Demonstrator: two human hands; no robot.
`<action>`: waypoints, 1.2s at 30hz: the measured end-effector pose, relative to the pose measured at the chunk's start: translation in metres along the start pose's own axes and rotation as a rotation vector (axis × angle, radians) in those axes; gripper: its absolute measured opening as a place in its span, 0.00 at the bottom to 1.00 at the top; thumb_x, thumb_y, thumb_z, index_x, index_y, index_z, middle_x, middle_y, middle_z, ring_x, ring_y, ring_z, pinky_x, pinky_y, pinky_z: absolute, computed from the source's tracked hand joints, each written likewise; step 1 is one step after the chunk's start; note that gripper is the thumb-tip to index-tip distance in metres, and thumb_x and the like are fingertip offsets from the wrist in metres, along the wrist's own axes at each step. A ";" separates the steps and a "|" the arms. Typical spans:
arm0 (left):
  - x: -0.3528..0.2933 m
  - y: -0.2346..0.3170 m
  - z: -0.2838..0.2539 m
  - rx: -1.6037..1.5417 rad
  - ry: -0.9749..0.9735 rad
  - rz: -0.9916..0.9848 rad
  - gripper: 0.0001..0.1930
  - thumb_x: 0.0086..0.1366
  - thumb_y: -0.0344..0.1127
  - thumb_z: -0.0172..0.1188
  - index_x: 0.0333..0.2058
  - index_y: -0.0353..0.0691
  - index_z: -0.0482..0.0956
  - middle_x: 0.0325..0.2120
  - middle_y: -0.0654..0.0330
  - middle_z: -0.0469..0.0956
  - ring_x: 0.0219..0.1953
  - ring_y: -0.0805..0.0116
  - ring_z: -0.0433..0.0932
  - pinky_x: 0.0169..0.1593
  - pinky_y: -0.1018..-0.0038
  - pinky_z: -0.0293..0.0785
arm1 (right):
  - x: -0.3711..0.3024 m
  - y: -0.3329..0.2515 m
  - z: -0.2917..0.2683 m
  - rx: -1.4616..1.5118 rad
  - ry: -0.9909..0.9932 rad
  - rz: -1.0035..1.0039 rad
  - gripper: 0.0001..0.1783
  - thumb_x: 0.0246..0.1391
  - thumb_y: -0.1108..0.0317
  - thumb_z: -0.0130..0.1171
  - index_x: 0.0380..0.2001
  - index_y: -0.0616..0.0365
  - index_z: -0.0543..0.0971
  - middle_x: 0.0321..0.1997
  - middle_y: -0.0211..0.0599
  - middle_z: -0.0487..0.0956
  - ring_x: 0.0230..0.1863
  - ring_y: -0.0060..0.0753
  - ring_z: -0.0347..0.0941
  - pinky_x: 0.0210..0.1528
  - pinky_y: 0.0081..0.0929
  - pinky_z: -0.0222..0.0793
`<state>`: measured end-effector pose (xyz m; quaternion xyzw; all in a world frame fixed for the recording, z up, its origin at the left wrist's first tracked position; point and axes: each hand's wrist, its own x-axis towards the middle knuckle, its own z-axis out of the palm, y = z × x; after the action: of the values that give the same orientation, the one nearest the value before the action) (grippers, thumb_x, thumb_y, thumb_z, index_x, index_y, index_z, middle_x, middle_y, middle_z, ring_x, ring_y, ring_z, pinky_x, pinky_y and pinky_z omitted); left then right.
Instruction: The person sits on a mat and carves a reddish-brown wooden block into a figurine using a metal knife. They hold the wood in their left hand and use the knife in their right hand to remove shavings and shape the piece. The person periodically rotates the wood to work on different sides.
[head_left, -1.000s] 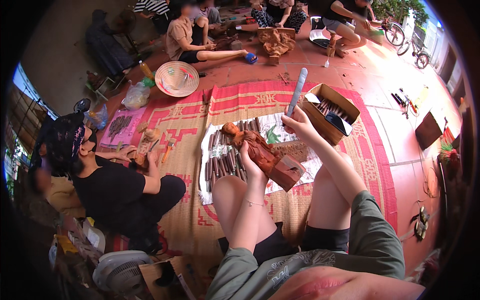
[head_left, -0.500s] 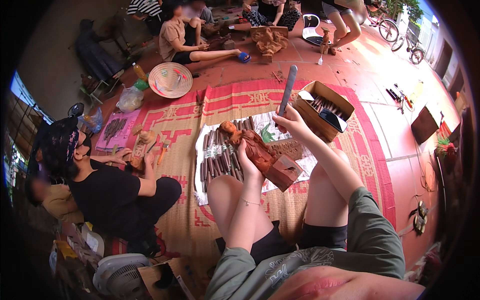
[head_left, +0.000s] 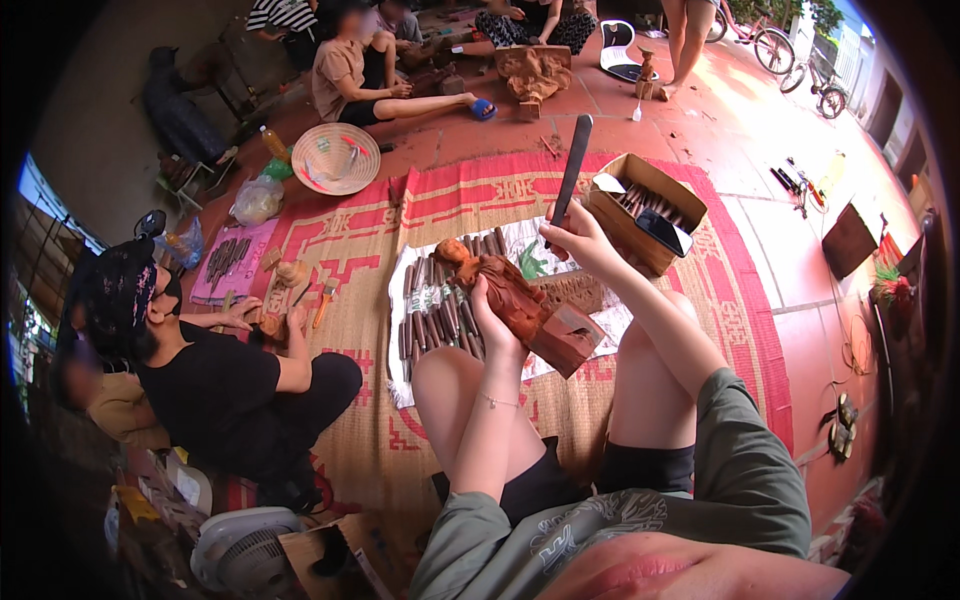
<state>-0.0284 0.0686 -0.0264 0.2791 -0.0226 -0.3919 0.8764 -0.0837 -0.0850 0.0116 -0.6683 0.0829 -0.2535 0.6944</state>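
Note:
A reddish-brown carved wooden figurine (head_left: 510,294) with a square base lies tilted across my left hand (head_left: 493,322), whose fingers wrap its underside. In my right hand (head_left: 584,243) is a long, flat, round-ended file (head_left: 573,165), pointing up and away, apart from the figurine. Beneath the figurine, a white cloth (head_left: 402,385) carries rows of dark-handled carving tools (head_left: 432,318). A brown carved wooden block (head_left: 572,292) also lies on it, partly hidden by the figurine.
An open cardboard box (head_left: 640,240) of tools, with a phone on top, stands beyond my right hand. To my left a co-worker (head_left: 225,385) handles a carving on the woven mat (head_left: 350,420). A conical hat (head_left: 336,158) lies upturned past the mat. Other people sit farther off.
The file in my right hand has turned slightly, its blade now looking darker. My left hand and the figurine stay nearly still. In the background, a standing person at the upper right has shifted.

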 end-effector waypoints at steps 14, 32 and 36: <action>0.001 -0.001 0.000 0.103 -0.074 -0.162 0.23 0.59 0.57 0.43 0.40 0.43 0.70 0.28 0.59 0.74 0.27 0.65 0.74 0.30 0.65 0.73 | -0.001 -0.005 0.010 -0.030 -0.112 -0.081 0.12 0.55 0.62 0.54 0.31 0.61 0.71 0.22 0.25 0.72 0.22 0.13 0.68 0.24 0.14 0.65; -0.012 -0.008 0.021 0.156 -0.126 -0.074 0.23 0.58 0.56 0.46 0.41 0.43 0.70 0.29 0.61 0.72 0.19 0.66 0.73 0.23 0.70 0.73 | -0.015 -0.028 0.013 -0.502 -0.222 -0.187 0.11 0.52 0.67 0.56 0.29 0.67 0.75 0.18 0.30 0.73 0.20 0.15 0.67 0.21 0.17 0.64; -0.009 -0.009 0.018 0.096 -0.224 -0.110 0.21 0.61 0.54 0.42 0.40 0.42 0.69 0.29 0.62 0.71 0.22 0.67 0.72 0.25 0.70 0.73 | -0.017 -0.026 0.016 -0.517 -0.256 -0.187 0.11 0.51 0.67 0.57 0.31 0.68 0.75 0.19 0.35 0.75 0.20 0.19 0.69 0.23 0.20 0.67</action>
<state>-0.0447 0.0617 -0.0144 0.2760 -0.1238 -0.4667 0.8310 -0.0967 -0.0624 0.0341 -0.8542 -0.0054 -0.2007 0.4796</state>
